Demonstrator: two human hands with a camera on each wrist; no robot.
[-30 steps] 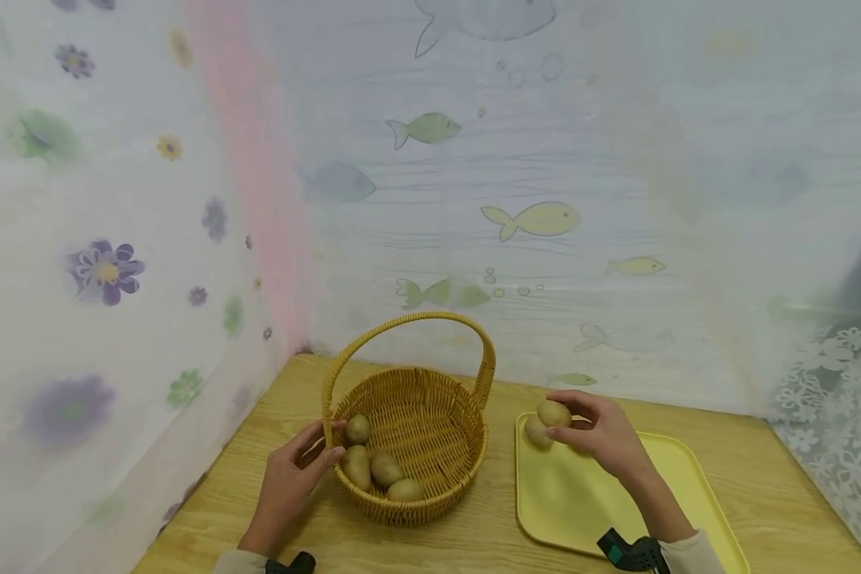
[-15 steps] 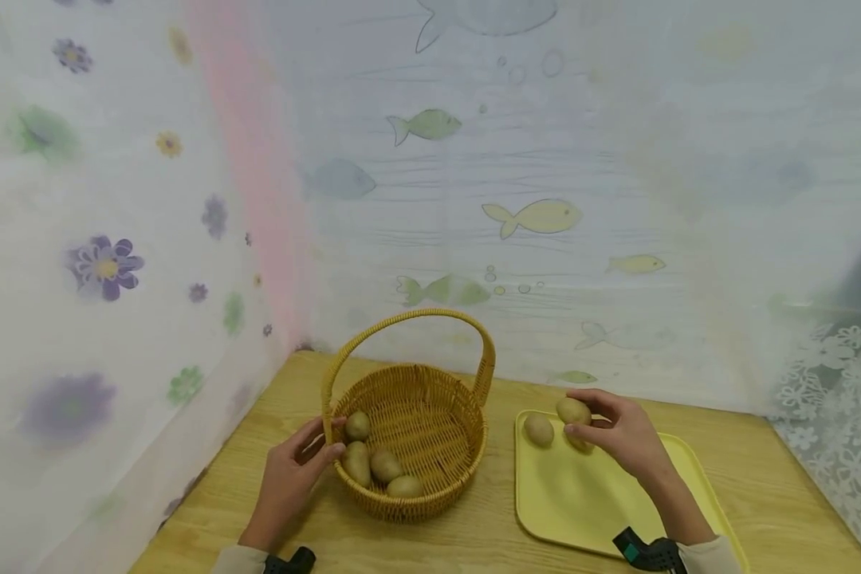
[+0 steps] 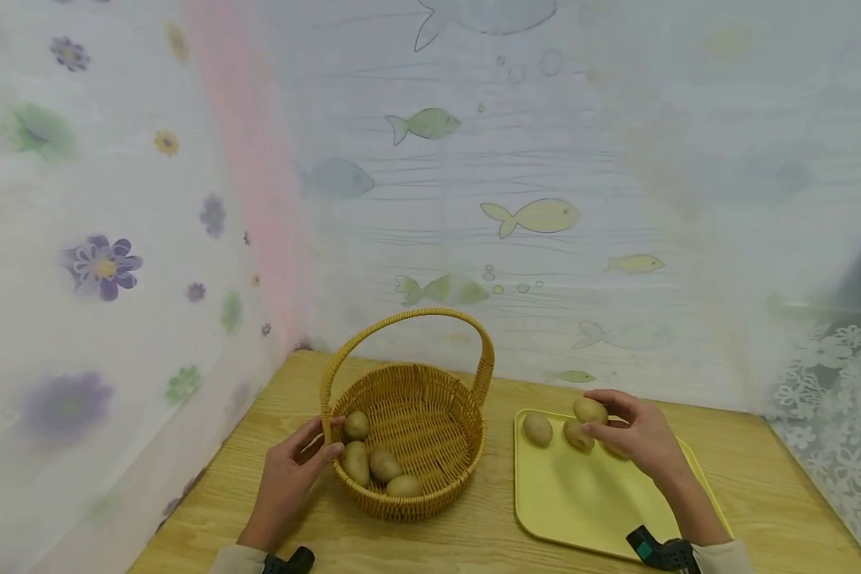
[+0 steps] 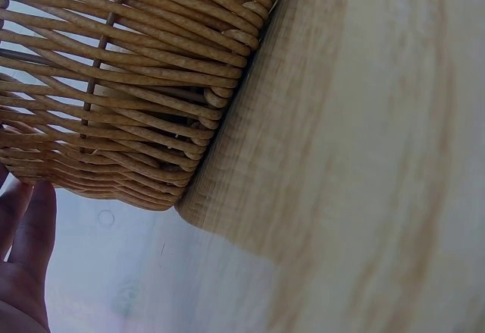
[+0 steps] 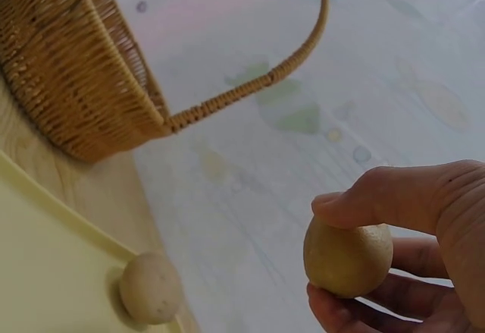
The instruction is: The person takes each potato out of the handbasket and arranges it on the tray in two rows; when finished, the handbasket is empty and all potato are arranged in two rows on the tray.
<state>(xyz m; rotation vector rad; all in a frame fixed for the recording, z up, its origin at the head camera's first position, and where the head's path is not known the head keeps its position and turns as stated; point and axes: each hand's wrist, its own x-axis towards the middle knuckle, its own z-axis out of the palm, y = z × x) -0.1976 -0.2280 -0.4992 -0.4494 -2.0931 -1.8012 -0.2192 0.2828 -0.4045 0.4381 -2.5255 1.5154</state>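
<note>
A potato (image 3: 590, 410) is pinched between the thumb and fingers of my right hand (image 3: 642, 437), raised over the back of the yellow tray (image 3: 567, 498). In the right wrist view the held potato (image 5: 347, 257) shows clearly. On the tray lie a potato (image 3: 538, 429) at the far left corner and a second potato (image 3: 577, 434) beside it; a third (image 3: 615, 450) is partly hidden behind my hand. My left hand (image 3: 294, 474) grips the left rim of the wicker basket (image 3: 430, 426) near the handle's base, thumb outside. Several potatoes (image 3: 385, 466) lie along the basket's left and front inside.
The basket's tall arched handle (image 3: 419, 313) stands upright. Both basket and tray rest on a wooden table (image 3: 484, 526). A fish-patterned curtain (image 3: 438, 199) hangs behind, a flowered one (image 3: 108, 343) at left. White lace cloth (image 3: 847, 422) hangs at the right.
My right hand has moved rightward over the tray with the held potato, uncovering the potatoes that lie at the tray's back. My left hand and the basket have stayed in place.
</note>
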